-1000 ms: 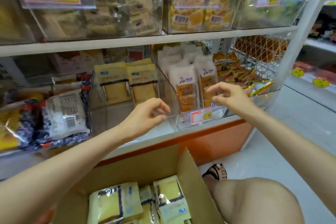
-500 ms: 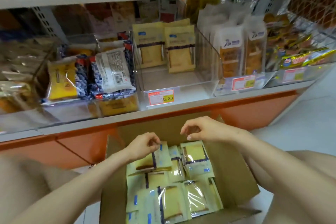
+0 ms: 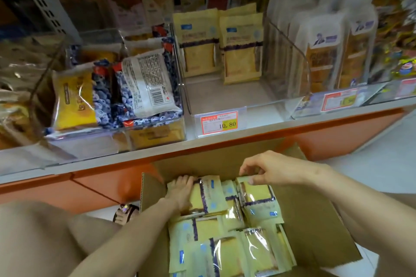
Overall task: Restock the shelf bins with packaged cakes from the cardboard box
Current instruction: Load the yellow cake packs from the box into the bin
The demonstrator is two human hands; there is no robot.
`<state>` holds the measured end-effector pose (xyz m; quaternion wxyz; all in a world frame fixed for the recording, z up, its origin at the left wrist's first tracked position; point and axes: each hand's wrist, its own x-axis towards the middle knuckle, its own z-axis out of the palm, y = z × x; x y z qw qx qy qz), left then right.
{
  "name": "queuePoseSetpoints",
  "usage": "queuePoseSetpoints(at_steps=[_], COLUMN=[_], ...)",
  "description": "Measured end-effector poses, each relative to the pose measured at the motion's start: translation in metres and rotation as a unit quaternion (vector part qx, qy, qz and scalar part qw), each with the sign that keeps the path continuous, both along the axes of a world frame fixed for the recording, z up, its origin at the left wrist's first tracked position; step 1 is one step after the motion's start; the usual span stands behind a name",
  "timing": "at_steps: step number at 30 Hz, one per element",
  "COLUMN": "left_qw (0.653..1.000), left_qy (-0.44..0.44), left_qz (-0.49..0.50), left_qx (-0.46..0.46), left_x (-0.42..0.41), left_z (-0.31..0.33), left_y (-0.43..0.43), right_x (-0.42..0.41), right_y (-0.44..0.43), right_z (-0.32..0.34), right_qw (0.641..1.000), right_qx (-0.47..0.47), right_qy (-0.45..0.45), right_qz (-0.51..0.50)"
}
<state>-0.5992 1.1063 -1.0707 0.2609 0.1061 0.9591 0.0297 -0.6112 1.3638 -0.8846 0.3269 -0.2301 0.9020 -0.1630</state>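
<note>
An open cardboard box on the floor holds several pale yellow packaged cakes with a purple band. My left hand lies on the left edge of one packaged cake at the box's far end, fingers wrapped at its side. My right hand pinches the top corner of a second packaged cake beside it. Above, a clear shelf bin holds two of the same yellow cakes standing at its back, with bare floor in front of them.
A price tag reading 10.80 fronts the bin. Blueberry-print packs fill the bin to the left, tall white bread packs the one to the right. My knees flank the box; an orange shelf base runs behind it.
Both hands dropped from the shelf bin down into the box, and the view tilted down. The left hand now lies on one cake and the right pinches another.
</note>
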Motion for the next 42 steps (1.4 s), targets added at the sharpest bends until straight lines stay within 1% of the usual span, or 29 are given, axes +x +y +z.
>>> queuePoseSetpoints(at_steps=[2,5,10,13,14,16,17,19,21,22,23,24,25,26,29,30,31,33,35,36,37,38,39,40,41,42], left_qw=[1.000,0.999,1.000,0.998,0.998,0.998,0.997,0.993,0.981,0.962,0.928,0.885,0.844,0.813,0.747,0.717,0.679,0.591,0.508,0.480,0.461,0.451,0.450,0.464,0.495,0.541], left_qy=[-0.003,-0.034,-0.023,-0.036,-0.043,-0.064,-0.078,-0.096,-0.095,-0.104,-0.125,-0.151,-0.175,-0.195,-0.246,-0.260,-0.272,-0.289,-0.307,-0.316,-0.323,-0.329,-0.333,-0.329,-0.313,-0.288], left_qz=[0.009,0.009,0.013,0.040,0.035,-0.009,-0.019,0.007,0.083,0.135,0.190,0.232,0.258,0.272,0.292,0.304,0.319,0.345,0.351,0.344,0.336,0.330,0.327,0.327,0.329,0.332], left_qx=[0.007,0.006,0.017,0.040,0.032,0.006,0.012,0.063,0.147,0.214,0.295,0.375,0.437,0.477,0.544,0.571,0.603,0.670,0.724,0.743,0.755,0.761,0.761,0.755,0.741,0.717], left_x=[0.000,0.000,0.006,0.008,0.008,0.009,0.011,0.012,0.012,0.010,0.010,0.010,0.012,0.014,0.021,0.023,0.024,0.027,0.030,0.030,0.031,0.031,0.032,0.032,0.033,0.033], left_z=[-0.004,-0.006,0.001,0.005,0.007,0.010,0.011,0.015,0.026,0.034,0.043,0.052,0.061,0.068,0.075,0.076,0.075,0.075,0.076,0.077,0.078,0.080,0.083,0.085,0.088,0.089], left_y=[0.000,-0.003,-0.003,0.001,0.003,0.006,0.008,0.010,0.013,0.015,0.018,0.023,0.028,0.034,0.052,0.058,0.064,0.076,0.086,0.090,0.094,0.096,0.098,0.099,0.098,0.097], right_x=[-0.002,-0.002,0.000,0.003,0.004,0.007,0.009,0.011,0.013,0.013,0.014,0.015,0.016,0.018,0.024,0.026,0.028,0.031,0.035,0.038,0.040,0.041,0.043,0.043,0.043,0.041], right_y=[0.002,0.005,0.006,0.006,0.007,0.009,0.010,0.011,0.013,0.015,0.016,0.017,0.017,0.017,0.020,0.023,0.026,0.035,0.040,0.041,0.042,0.042,0.042,0.043,0.043,0.045], right_z=[-0.001,-0.002,-0.006,-0.009,-0.011,-0.016,-0.018,-0.020,-0.023,-0.024,-0.024,-0.025,-0.026,-0.026,-0.030,-0.032,-0.033,-0.032,-0.028,-0.028,-0.029,-0.031,-0.032,-0.034,-0.033,-0.032], right_qw=[1.000,1.000,0.999,0.998,0.998,0.997,0.996,0.995,0.994,0.994,0.994,0.994,0.993,0.991,0.976,0.965,0.952,0.921,0.882,0.864,0.853,0.849,0.847,0.846,0.848,0.855], right_qx=[0.014,0.025,0.039,0.043,0.045,0.050,0.054,0.059,0.057,0.052,0.042,0.029,0.010,-0.011,-0.085,-0.112,-0.137,-0.181,-0.259,-0.301,-0.331,-0.347,-0.357,-0.361,-0.359,-0.348], right_qy=[-0.002,-0.013,-0.030,-0.042,-0.047,-0.061,-0.067,-0.078,-0.087,-0.091,-0.093,-0.094,-0.093,-0.088,-0.070,-0.064,-0.056,-0.059,-0.104,-0.126,-0.133,-0.129,-0.121,-0.111,-0.100,-0.085], right_qz=[0.000,-0.001,0.005,0.003,0.001,-0.004,-0.007,-0.013,-0.024,-0.031,-0.040,-0.054,-0.074,-0.096,-0.186,-0.227,-0.269,-0.338,-0.380,-0.384,-0.382,-0.378,-0.376,-0.377,-0.376,-0.374])
